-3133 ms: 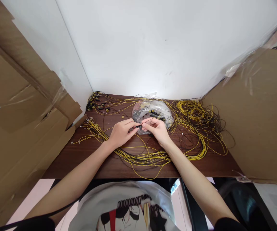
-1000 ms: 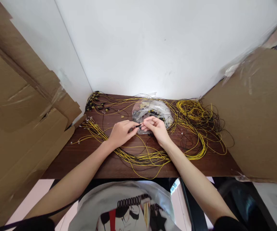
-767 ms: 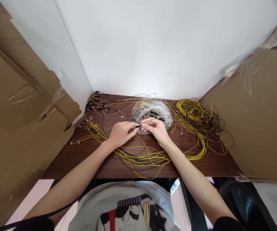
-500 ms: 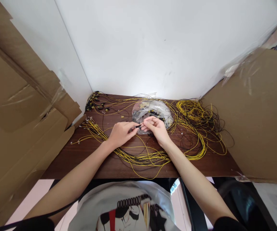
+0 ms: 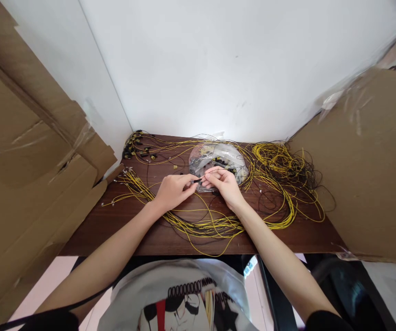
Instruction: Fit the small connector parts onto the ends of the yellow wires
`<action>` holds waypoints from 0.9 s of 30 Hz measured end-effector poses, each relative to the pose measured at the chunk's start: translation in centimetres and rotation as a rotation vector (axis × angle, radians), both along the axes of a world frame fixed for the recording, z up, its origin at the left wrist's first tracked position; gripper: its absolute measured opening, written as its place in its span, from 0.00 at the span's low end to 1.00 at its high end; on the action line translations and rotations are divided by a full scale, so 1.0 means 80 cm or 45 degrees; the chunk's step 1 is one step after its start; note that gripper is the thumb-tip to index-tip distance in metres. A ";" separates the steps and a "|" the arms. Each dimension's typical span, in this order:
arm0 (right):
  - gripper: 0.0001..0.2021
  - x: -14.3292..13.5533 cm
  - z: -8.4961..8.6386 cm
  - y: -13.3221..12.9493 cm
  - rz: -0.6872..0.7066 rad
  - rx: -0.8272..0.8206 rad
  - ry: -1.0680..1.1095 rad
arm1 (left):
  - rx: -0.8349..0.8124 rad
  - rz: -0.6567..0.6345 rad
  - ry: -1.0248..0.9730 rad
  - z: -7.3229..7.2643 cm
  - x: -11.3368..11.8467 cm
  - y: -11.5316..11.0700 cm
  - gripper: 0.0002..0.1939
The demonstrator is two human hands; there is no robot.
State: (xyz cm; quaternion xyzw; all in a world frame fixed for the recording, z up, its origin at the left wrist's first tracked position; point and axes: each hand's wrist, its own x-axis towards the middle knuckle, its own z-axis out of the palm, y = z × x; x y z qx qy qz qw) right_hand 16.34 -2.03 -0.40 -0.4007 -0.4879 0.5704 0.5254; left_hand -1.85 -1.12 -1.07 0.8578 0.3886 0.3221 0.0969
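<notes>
My left hand [image 5: 175,192] pinches a small black connector [image 5: 197,180] between thumb and fingertips. Close beside it, my right hand [image 5: 223,184] is closed on a thin dark wire at the connector's right end. Both hands are over the front of a clear plastic bag [image 5: 237,161] that holds black and yellow small parts. A bundle of yellow and black wires [image 5: 205,227] curves below my hands, its white-tipped ends at the left. My fingers partly hide the wire.
Tangled yellow wire [image 5: 274,158] lies at the back right of the brown table [image 5: 115,234]. Black connectors [image 5: 138,142] are heaped at the back left. Cardboard walls [image 5: 366,174] stand at both sides, and a white wall [image 5: 212,69] closes the back.
</notes>
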 end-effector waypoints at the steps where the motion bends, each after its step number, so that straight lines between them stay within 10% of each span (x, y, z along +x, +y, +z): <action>1: 0.14 0.000 0.000 0.000 -0.002 -0.003 -0.010 | -0.002 -0.001 0.003 0.000 0.000 0.000 0.10; 27: 0.15 -0.001 0.002 -0.002 0.001 0.009 -0.108 | 0.002 0.019 0.018 0.001 0.000 0.000 0.10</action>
